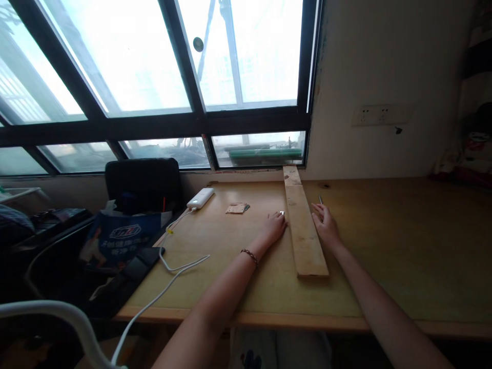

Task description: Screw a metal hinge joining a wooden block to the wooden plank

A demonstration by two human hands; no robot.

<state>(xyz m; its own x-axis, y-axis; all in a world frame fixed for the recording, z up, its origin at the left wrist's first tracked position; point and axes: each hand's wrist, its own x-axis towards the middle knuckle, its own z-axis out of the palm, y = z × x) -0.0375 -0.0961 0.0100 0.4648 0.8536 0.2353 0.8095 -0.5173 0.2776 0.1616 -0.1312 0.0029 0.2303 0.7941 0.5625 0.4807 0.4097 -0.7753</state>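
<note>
A long wooden board (pixel 307 230) lies lengthwise on the table between my two hands. To its left is my left hand (pixel 275 226), palm down with fingers bent together. A small shiny metal piece (pixel 282 212) shows at those fingertips; its kind is too small to make out. Along the board's right side my right hand (pixel 326 225) curls its fingers around a thin pen-like rod (pixel 320 199), whose dark tip sticks out past them. Left of the board's middle lies a small stack of flat pieces (pixel 237 208), tan on top with darker edges.
A white power strip (pixel 201 198) lies at the table's left edge, its white cable (pixel 180 269) looping over the tabletop (pixel 403 256). A black chair (pixel 143 184) and a blue bag (pixel 123 238) stand to the left. Windows and a wall with a socket panel (pixel 375 115) border the back.
</note>
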